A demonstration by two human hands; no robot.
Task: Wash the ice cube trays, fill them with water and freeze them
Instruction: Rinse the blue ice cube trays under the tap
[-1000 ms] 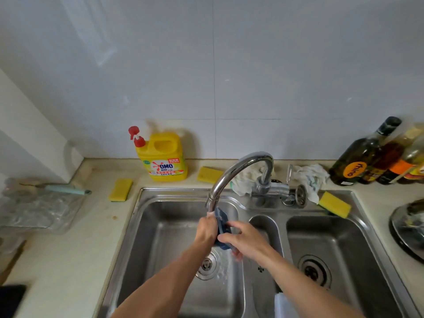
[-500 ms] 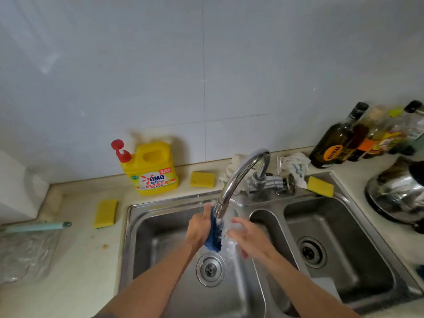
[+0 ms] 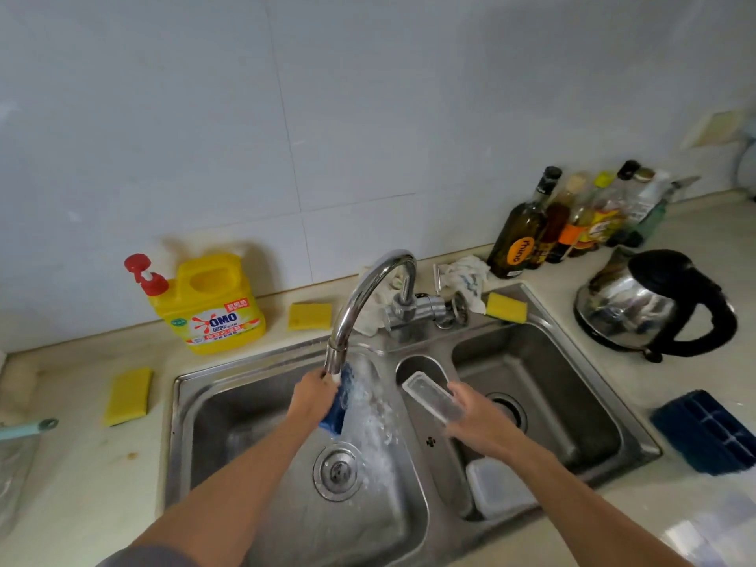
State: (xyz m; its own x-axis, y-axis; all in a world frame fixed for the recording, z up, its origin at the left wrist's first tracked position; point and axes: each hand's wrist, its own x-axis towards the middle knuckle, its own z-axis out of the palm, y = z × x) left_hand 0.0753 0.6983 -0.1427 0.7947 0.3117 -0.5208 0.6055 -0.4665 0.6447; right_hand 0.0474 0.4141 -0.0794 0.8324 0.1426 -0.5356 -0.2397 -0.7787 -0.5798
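My left hand [image 3: 313, 396] grips a small blue ice cube tray [image 3: 339, 407] upright under the tap spout [image 3: 335, 362], and water splashes off it into the left basin [image 3: 245, 435]. My right hand [image 3: 476, 419] holds a clear rectangular tray lid [image 3: 431, 396] over the divider between the basins, away from the stream. A second, dark blue ice cube tray [image 3: 707, 433] lies on the counter to the right of the sink. Another clear lid or container [image 3: 497, 486] rests in the small middle compartment near the front.
A yellow detergent jug [image 3: 212, 306] stands behind the sink at the left. Yellow sponges [image 3: 127, 396] lie on the counter and sink rim. Several bottles [image 3: 572, 223] and a steel kettle [image 3: 642, 304] occupy the right counter. A rag [image 3: 464, 276] sits behind the tap.
My right hand has moved right, away from the blue tray, and now holds the clear lid. The left hand keeps the blue tray under the water. The view has swung right.
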